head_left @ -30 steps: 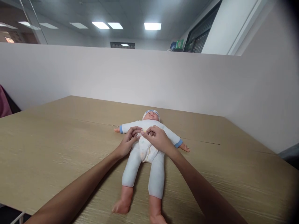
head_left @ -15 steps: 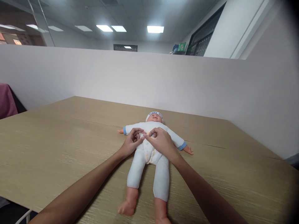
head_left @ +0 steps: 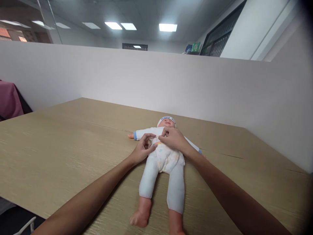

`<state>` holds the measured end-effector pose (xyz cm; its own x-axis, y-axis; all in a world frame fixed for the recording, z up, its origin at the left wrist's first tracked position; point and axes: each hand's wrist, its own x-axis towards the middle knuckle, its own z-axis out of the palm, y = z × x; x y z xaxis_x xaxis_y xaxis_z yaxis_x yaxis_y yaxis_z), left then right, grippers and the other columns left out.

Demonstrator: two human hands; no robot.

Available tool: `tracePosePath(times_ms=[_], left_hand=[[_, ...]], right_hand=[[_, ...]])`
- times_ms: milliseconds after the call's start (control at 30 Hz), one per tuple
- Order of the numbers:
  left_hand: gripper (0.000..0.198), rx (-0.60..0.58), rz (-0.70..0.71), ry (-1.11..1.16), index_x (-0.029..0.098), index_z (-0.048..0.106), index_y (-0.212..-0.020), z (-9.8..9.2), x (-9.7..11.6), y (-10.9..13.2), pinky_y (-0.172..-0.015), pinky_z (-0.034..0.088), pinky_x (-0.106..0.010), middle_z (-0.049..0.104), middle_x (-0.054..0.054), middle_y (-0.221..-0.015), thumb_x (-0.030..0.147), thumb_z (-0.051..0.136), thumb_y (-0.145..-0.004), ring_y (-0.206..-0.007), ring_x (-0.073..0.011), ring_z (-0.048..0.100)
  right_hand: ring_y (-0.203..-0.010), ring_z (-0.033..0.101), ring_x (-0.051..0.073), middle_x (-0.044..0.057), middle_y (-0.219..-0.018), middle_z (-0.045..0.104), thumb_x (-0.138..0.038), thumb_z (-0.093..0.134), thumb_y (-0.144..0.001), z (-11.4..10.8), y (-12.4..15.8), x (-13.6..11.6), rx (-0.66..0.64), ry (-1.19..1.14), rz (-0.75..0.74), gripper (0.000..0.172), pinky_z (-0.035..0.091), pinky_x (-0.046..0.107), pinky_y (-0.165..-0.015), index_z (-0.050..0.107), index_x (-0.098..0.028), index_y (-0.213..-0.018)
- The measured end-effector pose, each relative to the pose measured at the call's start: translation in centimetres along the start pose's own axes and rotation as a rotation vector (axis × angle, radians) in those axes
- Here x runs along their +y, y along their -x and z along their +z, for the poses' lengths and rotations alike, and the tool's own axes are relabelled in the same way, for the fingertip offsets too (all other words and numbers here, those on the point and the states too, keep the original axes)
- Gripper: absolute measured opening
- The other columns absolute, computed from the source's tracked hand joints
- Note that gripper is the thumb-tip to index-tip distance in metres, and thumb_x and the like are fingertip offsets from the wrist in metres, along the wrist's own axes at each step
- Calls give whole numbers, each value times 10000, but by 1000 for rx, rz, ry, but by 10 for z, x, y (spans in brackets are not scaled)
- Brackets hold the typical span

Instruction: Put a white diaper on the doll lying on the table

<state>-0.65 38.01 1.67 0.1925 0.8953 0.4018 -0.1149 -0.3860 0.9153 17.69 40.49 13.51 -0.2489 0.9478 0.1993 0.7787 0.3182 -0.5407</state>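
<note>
A baby doll [head_left: 149, 179] in a white suit with blue cuffs lies on its back, its feet toward me. It wears a white printed diaper [head_left: 166, 158] over the suit and a lettered white headband [head_left: 168, 118]. At the doll's waist, on the left, my left hand [head_left: 143, 149] rests with curved fingers, thumb and forefinger apart by the diaper's upper edge. My right hand [head_left: 174, 139] is closed in a pinch over the doll's belly, beside a whitish strip that looks like part of the diaper. Its fingertips partly hide what they grip.
The doll lies on a wide wood-grain table [head_left: 80, 137]. A low white partition [head_left: 117, 78] rises behind it. Pink cloth [head_left: 9, 99] hangs at the far left, and a white curved bar [head_left: 28, 225] shows below the table's left edge.
My right hand has moved up the doll's belly toward its chest, uncovering more of the diaper. My left thumb has drawn apart from the right hand. The whole view has shifted slightly.
</note>
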Motion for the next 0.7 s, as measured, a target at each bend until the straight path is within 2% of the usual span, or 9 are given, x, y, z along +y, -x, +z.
tracePosePath(times_ms=[167, 333, 467, 567, 633, 700], left_hand=[[557, -21, -2, -20, 242, 599, -1380, -1, 3, 1, -705, 365, -293, 461, 51, -805, 559, 783, -961, -723, -143, 413], [546, -20, -13, -63, 246, 625, -1392, -3, 5, 1, -746, 396, -296, 459, 47, -798, 530, 789, -956, -760, -159, 440], [497, -29, 15, -115, 257, 662, -1381, -5, 7, 2, -798, 430, -307, 532, 21, -853, 510, 777, -969, -796, -170, 468], [449, -55, 64, -158, 272, 697, -1390, -6, 11, 2, -891, 475, -339, 668, -42, -1060, 495, 740, -1003, -900, -188, 563], [387, -92, 138, -175, 281, 734, -1378, -6, 14, 2, -1032, 490, -394, 685, -100, -1333, 470, 691, -1043, -1139, -243, 631], [350, -127, 213, -199, 294, 761, -1370, -7, 16, 1, -1166, 452, -455, 643, -117, -1479, 440, 640, -1076, -1369, -295, 590]], right_hand=[[-643, 487, 141, -57, -663, 554, -380, 694, -766, 1, -1, 23, -86, -83, -1, 218, 331, 283, -596, 555, -236, -680], [-641, 440, 134, -65, -677, 508, -408, 690, -798, 2, 5, 32, -95, -180, -63, 247, 314, 284, -596, 542, -235, -700], [-627, 424, 132, -66, -665, 486, -422, 714, -828, 1, 9, 38, -100, -268, -109, 285, 301, 281, -585, 540, -233, -705], [-655, 466, 137, -54, -707, 539, -427, 729, -846, 3, 13, 41, -71, -290, -130, 271, 341, 277, -600, 565, -230, -756], [-693, 523, 147, -40, -771, 590, -424, 744, -843, 6, 14, 44, -62, -363, -129, 241, 407, 280, -634, 607, -228, -871], [-726, 564, 153, -30, -845, 613, -396, 749, -832, 9, 14, 46, -56, -452, -134, 285, 464, 293, -678, 631, -224, -1026]])
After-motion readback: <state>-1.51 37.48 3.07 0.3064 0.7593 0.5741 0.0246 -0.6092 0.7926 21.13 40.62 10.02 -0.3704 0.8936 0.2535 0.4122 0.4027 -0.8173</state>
